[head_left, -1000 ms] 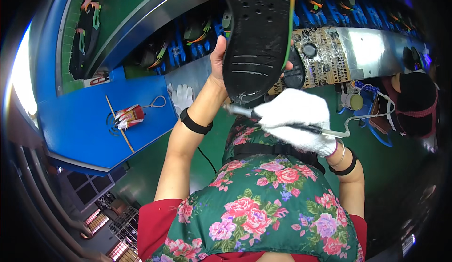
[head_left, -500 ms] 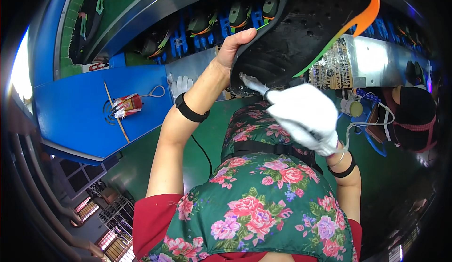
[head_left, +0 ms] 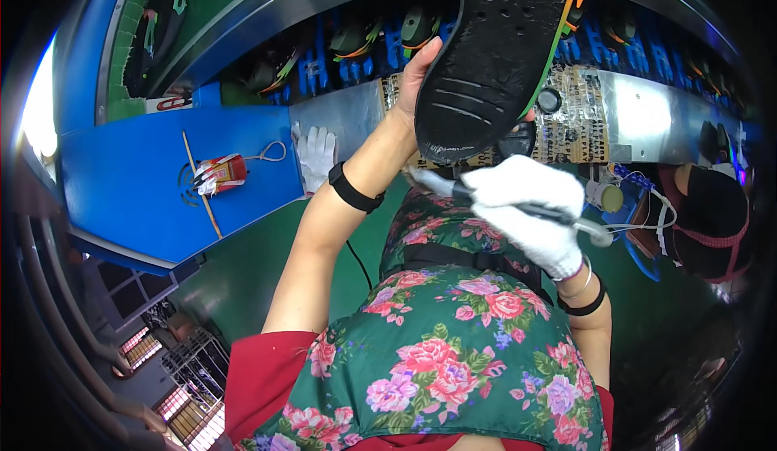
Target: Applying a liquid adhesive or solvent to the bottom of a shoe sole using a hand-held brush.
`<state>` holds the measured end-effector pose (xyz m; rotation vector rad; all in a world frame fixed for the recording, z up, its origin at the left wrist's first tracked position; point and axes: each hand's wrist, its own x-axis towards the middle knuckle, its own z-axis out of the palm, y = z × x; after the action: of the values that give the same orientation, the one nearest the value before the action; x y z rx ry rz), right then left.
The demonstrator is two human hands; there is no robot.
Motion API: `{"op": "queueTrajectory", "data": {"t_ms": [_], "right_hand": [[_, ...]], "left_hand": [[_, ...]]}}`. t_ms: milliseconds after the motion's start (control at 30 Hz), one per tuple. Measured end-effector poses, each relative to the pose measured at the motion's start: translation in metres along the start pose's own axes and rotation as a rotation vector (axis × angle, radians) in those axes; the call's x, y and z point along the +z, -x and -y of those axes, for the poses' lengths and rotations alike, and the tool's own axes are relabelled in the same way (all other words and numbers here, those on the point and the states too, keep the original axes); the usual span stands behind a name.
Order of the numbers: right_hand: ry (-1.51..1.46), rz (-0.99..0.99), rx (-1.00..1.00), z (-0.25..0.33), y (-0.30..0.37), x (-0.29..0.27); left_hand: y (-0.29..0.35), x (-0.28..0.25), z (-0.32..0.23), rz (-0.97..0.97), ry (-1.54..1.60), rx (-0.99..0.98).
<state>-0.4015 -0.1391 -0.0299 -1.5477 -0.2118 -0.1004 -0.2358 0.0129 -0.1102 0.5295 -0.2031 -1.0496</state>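
Note:
My bare left hand (head_left: 410, 87) grips a black shoe sole (head_left: 486, 70) with orange and green edging, its thumb on the left edge and a fingertip showing at the right edge. The sole's wide face, with ridges and small round holes, is turned toward me. In a white knitted glove, my right hand (head_left: 526, 204) is closed around a dark-handled brush (head_left: 441, 182) with a pale hose at its back end. The brush tip is just below the near end of the sole, apart from it as far as I can see.
A blue side table (head_left: 121, 200) at left holds a red-and-white container (head_left: 222, 176) and a thin stick (head_left: 188, 155). Beside it lies a white glove (head_left: 317, 155). Shoes (head_left: 417, 26) on blue holders line the rack behind a metal ledge (head_left: 635, 115). A jar (head_left: 609, 197) stands at right.
The sole has turned more upright and shifted left. The brush, earlier against the sole's near end, has come down away from it, and the handle and hose show more.

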Motion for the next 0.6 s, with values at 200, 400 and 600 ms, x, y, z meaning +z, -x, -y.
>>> {"op": "queueTrajectory", "data": {"t_ms": [200, 400, 600], "right_hand": [[0.158, 0.002, 0.058, -0.002, -0.009, -0.009], [-0.081, -0.185, 0.208, 0.004, -0.012, -0.031], [0.765, -0.236, -0.437, 0.009, -0.066, -0.084]], "left_hand": [[-0.002, -0.006, -0.003, 0.032, 0.062, -0.032], [0.013, 0.01, 0.006, -0.046, 0.233, -0.057], [0.04, 0.025, 0.031, -0.102, 0.684, -0.175]]}}
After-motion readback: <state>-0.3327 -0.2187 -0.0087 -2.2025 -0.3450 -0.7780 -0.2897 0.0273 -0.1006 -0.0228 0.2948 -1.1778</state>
